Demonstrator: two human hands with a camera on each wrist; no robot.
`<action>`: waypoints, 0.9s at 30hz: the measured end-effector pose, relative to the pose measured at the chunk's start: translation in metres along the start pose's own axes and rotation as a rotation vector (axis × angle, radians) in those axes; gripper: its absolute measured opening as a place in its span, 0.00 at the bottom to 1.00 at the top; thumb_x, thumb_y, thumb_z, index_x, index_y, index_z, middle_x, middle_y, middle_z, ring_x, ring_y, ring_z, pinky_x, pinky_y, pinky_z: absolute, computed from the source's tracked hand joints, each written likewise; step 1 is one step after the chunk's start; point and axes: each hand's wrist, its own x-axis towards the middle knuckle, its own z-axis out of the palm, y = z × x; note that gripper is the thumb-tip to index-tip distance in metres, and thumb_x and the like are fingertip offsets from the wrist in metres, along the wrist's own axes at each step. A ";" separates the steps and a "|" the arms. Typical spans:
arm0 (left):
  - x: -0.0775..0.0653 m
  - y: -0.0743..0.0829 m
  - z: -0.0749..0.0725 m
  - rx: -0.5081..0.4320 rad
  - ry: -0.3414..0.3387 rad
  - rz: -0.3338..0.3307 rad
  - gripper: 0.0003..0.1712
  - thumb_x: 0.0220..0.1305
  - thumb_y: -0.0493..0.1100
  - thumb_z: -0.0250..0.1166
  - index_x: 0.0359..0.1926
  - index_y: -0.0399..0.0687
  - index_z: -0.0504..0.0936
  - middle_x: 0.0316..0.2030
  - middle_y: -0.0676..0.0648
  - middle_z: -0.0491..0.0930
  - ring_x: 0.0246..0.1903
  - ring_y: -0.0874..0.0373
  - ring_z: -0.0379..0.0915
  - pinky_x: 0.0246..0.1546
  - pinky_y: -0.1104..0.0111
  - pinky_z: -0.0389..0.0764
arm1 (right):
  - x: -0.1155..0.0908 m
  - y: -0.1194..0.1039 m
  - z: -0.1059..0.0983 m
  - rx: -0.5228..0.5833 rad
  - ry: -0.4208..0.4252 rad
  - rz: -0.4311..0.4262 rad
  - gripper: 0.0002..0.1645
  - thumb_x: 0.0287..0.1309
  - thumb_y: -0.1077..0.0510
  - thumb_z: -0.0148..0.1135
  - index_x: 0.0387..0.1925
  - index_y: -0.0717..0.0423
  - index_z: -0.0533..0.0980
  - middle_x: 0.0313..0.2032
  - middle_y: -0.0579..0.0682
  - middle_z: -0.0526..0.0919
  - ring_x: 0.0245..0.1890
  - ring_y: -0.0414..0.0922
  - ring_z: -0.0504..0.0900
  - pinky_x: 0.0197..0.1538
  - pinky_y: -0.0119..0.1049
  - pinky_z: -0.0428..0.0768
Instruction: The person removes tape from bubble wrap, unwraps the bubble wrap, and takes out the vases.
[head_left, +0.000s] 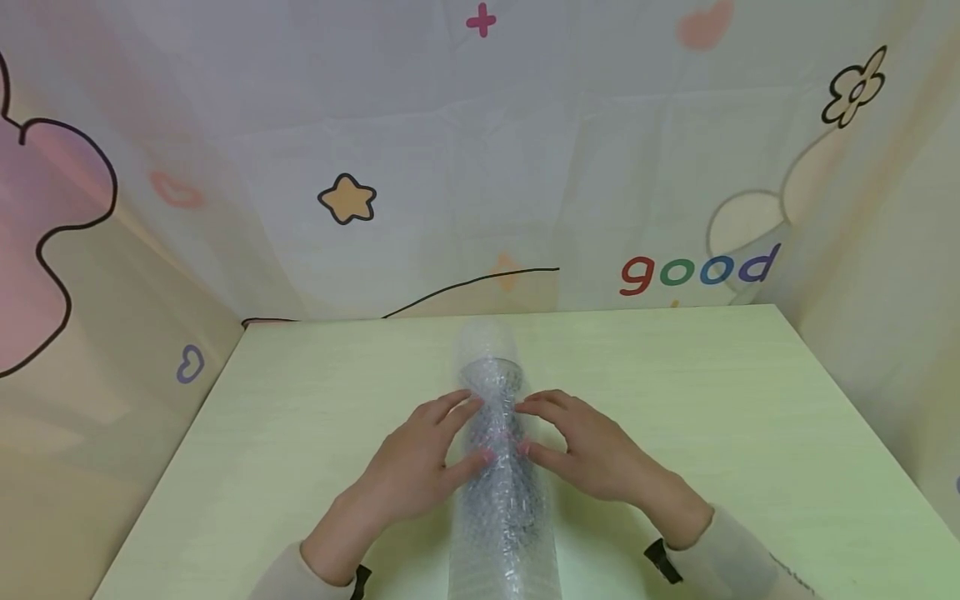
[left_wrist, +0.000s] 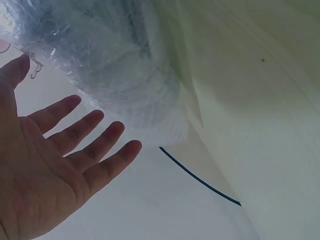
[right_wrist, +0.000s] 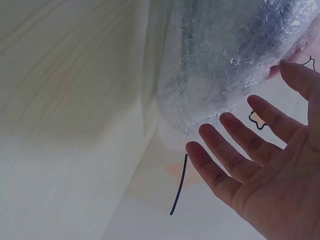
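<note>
A long bundle of clear bubble wrap (head_left: 502,492) lies lengthwise down the middle of the table, its near end running out of the head view. Something bluish-grey shows through the wrap, but its kind cannot be made out. My left hand (head_left: 416,458) rests along the left side of the bundle, fingers spread and only slightly bent. On the opposite side is my right hand (head_left: 596,446), with thumb and fingertips at the wrap. Both wrist views show the bubble wrap (left_wrist: 115,65) beside the extended fingers, with neither hand curled round it.
The pale green table (head_left: 300,375) meets a printed cloth backdrop (head_left: 450,167) at its far edge. Cloth also hangs along the left and right sides. A black strap (head_left: 663,561) shows at the right wrist.
</note>
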 end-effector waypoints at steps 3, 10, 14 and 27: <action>0.001 0.005 0.000 0.015 0.010 0.016 0.40 0.71 0.67 0.59 0.77 0.57 0.66 0.76 0.48 0.66 0.72 0.44 0.66 0.58 0.44 0.80 | 0.000 -0.001 0.001 -0.006 -0.003 -0.023 0.29 0.68 0.45 0.65 0.68 0.46 0.76 0.66 0.50 0.77 0.67 0.54 0.77 0.65 0.57 0.78; 0.003 0.014 -0.001 0.033 0.019 0.016 0.40 0.70 0.67 0.62 0.75 0.55 0.69 0.73 0.48 0.70 0.69 0.44 0.70 0.52 0.46 0.83 | 0.000 -0.002 0.004 -0.006 -0.020 -0.040 0.31 0.67 0.43 0.66 0.69 0.43 0.75 0.67 0.49 0.76 0.67 0.51 0.77 0.65 0.54 0.78; 0.003 0.018 0.001 0.047 0.024 0.006 0.38 0.69 0.68 0.62 0.72 0.55 0.73 0.71 0.49 0.72 0.67 0.45 0.72 0.49 0.47 0.85 | 0.000 -0.001 0.006 -0.001 -0.026 -0.051 0.32 0.67 0.43 0.66 0.70 0.44 0.74 0.67 0.50 0.75 0.66 0.52 0.77 0.64 0.55 0.79; 0.006 0.027 0.001 0.040 0.009 -0.031 0.32 0.68 0.70 0.61 0.68 0.67 0.76 0.69 0.48 0.73 0.62 0.42 0.74 0.39 0.46 0.84 | 0.000 -0.002 0.007 0.005 -0.063 -0.038 0.30 0.70 0.43 0.63 0.70 0.41 0.74 0.68 0.53 0.74 0.65 0.56 0.77 0.63 0.58 0.79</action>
